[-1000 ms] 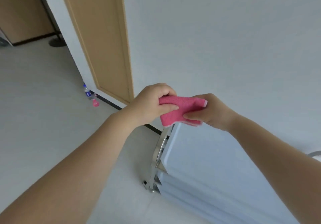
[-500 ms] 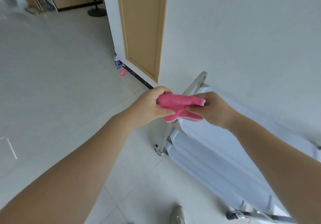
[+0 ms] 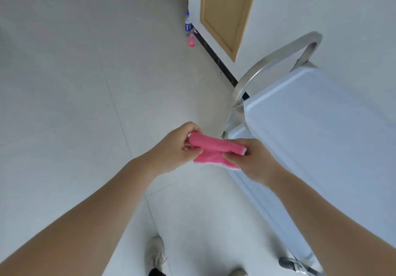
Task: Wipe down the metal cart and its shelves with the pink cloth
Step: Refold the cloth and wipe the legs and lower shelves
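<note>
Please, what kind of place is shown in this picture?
Probably an indoor room or corridor of a building; the exact kind is unclear. It has a pale tiled floor, a plain white wall with a wooden door, and a metal cart standing beside the wall.

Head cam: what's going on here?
A person holds a folded pink cloth in both hands, left hand on one end and right hand on the other, in the air just left of the metal cart. The cloth isn't touching the cart, so no wiping is underway in this frame. A bottle stands on the floor by the wall.
</note>
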A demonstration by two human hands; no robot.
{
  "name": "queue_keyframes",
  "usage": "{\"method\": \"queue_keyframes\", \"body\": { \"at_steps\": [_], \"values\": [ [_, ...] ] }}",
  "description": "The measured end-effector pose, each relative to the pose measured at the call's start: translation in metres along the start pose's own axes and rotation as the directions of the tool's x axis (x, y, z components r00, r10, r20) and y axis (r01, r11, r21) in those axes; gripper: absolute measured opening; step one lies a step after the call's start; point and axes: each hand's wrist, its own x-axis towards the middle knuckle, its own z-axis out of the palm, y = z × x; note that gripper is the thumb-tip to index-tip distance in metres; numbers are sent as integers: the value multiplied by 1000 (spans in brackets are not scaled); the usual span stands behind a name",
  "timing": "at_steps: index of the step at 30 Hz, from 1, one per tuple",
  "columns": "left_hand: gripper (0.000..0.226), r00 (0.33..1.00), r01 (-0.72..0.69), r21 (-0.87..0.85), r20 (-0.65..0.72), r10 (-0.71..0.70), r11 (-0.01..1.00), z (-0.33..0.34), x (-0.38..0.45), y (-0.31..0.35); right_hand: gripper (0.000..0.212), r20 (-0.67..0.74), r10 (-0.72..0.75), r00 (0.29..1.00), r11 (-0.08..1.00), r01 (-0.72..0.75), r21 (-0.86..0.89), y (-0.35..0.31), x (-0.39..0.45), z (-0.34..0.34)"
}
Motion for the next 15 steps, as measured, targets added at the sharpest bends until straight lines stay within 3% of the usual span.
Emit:
{"method": "queue_keyframes", "body": {
  "at_steps": [3,8,15],
  "values": [
    [41,998,41,-62,43,-38,997,46,3,-69,47,6,70,998,997,-70,16,76,3,34],
    [44,998,22,-28,-54,-23,999,107,26,-180,43,8,94,996,993,-93,-66,187,32,74],
    [43,985,-103,-39,-140,97,994,174,87,-322,54,-13,-49,999,984,46,-175,325,83,110]
  ]
}}
